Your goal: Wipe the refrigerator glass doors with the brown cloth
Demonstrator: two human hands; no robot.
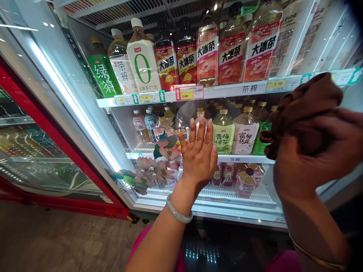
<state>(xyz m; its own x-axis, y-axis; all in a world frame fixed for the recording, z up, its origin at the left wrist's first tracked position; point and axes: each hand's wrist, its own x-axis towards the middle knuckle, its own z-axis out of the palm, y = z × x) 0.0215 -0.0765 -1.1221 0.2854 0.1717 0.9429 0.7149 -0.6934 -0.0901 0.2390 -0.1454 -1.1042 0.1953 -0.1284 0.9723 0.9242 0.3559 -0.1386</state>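
Note:
My left hand (pixel 197 156), a pale bangle on its wrist, is held up with its fingers stretched out and slightly apart. It appears to rest flat on the clear glass door of a drinks fridge, beside a pink flower decal (pixel 155 170). Nothing is in that hand. On the right, my right hand (pixel 309 158) is closed around a bunched brown cloth (pixel 309 105), raised in front of the shelves. Whether the cloth touches the glass I cannot tell. Behind my left fingers stand bottled drinks, among them a light green tea bottle (pixel 223 132).
Large tea bottles (pixel 207 53) line the upper shelf, above a price rail (pixel 227 90). Smaller bottles (pixel 245 132) fill the middle shelf, with several more on the bottom rack. A red door frame (pixel 70 139) borders the left side, above a brown floor (pixel 70 241).

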